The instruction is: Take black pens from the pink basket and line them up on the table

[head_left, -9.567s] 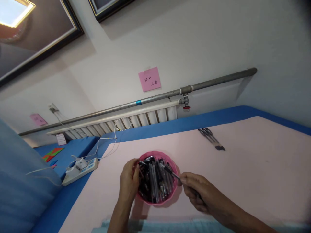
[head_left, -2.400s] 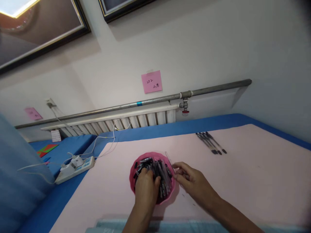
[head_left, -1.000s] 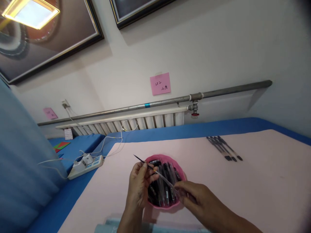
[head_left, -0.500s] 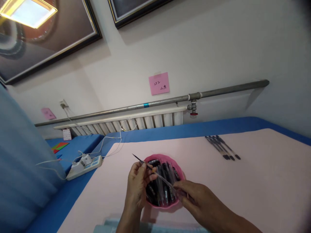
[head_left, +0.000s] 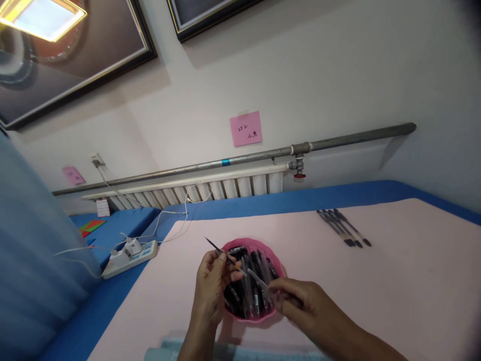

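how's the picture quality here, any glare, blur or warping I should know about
Head view: a bright ceiling light glares at the top left corner; the wall pipe and table edge slant from wide-angle distortion; the top right corner darkens; the left hand, right hand and pink bowl look slightly soft.

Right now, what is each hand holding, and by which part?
The left hand pinches a thin pen refill near its middle. The right hand grips a clear pen barrel by its lower end, above the pink bowl.

Writing on the pink note (head_left: 245, 129) is too small to read; the picture frames (head_left: 75, 55) are cut off at the top edge
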Motion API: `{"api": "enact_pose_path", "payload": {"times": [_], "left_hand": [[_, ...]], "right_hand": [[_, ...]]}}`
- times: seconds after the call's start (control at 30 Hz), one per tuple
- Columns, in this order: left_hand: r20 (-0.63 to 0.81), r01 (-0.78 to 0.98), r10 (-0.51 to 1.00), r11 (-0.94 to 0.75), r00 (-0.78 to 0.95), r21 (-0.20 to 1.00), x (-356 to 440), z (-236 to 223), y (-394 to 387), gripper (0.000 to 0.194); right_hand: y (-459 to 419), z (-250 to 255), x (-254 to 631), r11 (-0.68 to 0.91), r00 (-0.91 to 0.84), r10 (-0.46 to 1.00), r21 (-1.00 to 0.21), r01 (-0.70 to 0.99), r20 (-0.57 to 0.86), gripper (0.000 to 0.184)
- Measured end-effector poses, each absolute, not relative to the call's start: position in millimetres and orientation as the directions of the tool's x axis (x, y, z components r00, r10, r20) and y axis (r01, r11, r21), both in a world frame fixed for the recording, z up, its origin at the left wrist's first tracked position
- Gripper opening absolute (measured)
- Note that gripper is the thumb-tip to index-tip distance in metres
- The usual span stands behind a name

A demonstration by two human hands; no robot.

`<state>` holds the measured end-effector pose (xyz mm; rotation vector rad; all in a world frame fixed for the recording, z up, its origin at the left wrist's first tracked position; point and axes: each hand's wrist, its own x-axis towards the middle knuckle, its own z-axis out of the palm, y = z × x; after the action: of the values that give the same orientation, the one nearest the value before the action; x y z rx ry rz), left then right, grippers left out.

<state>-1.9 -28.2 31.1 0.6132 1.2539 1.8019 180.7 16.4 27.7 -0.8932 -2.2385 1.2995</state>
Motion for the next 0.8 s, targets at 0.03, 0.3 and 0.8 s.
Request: {"api": "enact_pose_path", "payload": {"times": [0.03,0.3,0.8], "left_hand": [[-0.07,-0.354,0.85,-0.141,-0.522,0.924,-1.1,31.2,-28.4,0.025],[-0.088,-0.399,0.819,-0.18,-0.568,0.899,-2.2,33.4,-27.4,0.024],[-0.089,-0.395,0.818,-0.177,-0.568,0.901,1.1,35.2,-28.6,0.023]], "right_hand": [[16.2,28.6,180.6,0.358,-0.716,0.698,-0.877,0.319,0.024,0.018],[16.4,33.1,183.0,0.498,-0.712,0.692,-0.795,0.347,0.123,0.02],[14.7,30.5,182.6,0.535,-0.731,0.669,-0.771,0.346,0.136,0.021]]}}
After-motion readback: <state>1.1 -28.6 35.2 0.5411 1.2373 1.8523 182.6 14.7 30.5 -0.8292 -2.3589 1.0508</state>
